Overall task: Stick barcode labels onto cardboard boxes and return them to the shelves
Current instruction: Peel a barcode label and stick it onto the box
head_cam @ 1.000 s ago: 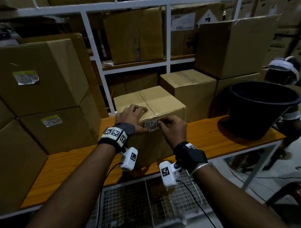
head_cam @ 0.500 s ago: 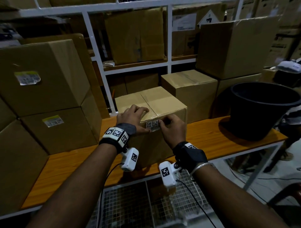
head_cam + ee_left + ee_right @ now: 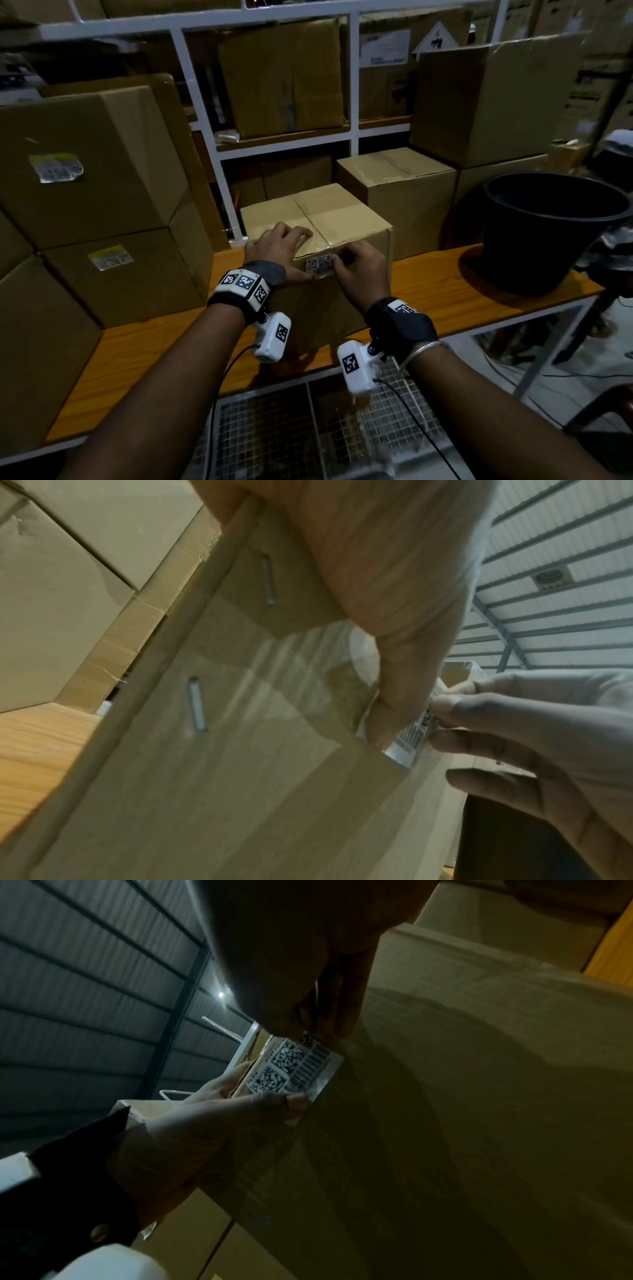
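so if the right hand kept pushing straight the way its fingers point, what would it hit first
Probably the barcode label itself: the right hand already has its fingertips on it, against the front of the cardboard box. Nothing lies between.

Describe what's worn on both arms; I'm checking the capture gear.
Bare forearms. The left hand has a dark wrist strap with a white block of black square markers; the right hand has a dark strap and thin metal bangle. White cabled cameras hang under both.
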